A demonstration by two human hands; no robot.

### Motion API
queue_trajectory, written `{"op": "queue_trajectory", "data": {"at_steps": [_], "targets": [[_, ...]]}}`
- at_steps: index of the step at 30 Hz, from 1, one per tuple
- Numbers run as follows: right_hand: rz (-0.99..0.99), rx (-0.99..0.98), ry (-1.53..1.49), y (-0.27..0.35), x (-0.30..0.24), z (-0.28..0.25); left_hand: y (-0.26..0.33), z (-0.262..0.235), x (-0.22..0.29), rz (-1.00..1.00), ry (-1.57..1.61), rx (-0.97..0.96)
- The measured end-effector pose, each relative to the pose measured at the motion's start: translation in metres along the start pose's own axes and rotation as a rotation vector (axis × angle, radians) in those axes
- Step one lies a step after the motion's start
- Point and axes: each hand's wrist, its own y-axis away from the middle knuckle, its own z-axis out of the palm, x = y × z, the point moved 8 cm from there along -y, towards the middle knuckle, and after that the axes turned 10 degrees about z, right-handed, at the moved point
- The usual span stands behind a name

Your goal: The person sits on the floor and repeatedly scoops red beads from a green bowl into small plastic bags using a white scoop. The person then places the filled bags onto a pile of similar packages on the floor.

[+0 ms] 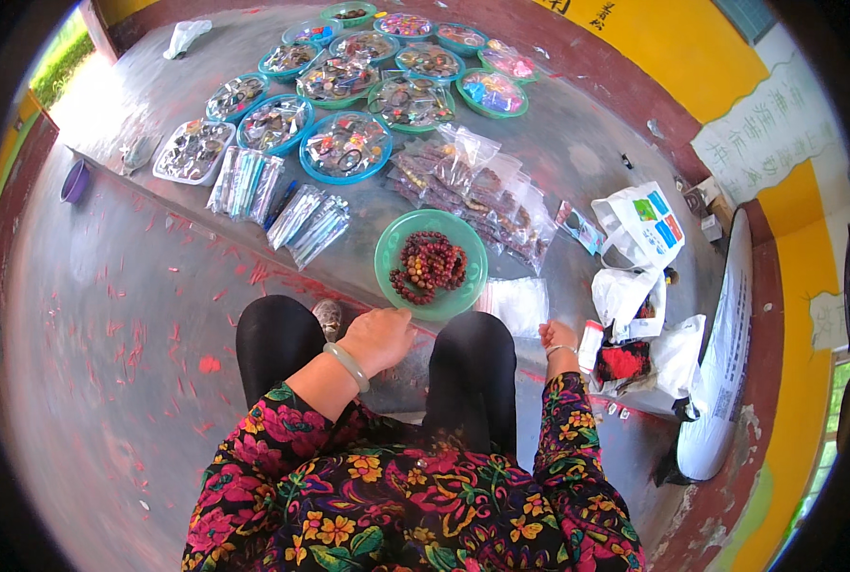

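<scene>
A green plastic bowl stands on the floor in front of my knees. Dark red beaded bracelets lie heaped in it. My left hand, with a pale bangle at the wrist, is by the bowl's near left rim. Its fingers are curled and mostly hidden; whether they touch the rim I cannot tell. Right of the bowl lie flat clear plastic bags. My right hand is closed at their right edge, its fingertips near the plastic. What it pinches, if anything, is too small to make out.
Bagged bracelets lie beyond the bowl. Packs of pens are to the left. Farther off stand several basins of small wrapped goods. At right are white carrier bags, a red-filled container and a long silver-grey roll.
</scene>
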Motion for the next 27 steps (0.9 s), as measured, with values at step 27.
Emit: {"op": "queue_trajectory", "data": {"at_steps": [27], "targets": [[-0.661, 0.289, 1.319, 0.034, 0.022, 0.13, -0.004, 0.012, 0.003, -0.032, -0.049, -0.108]]}}
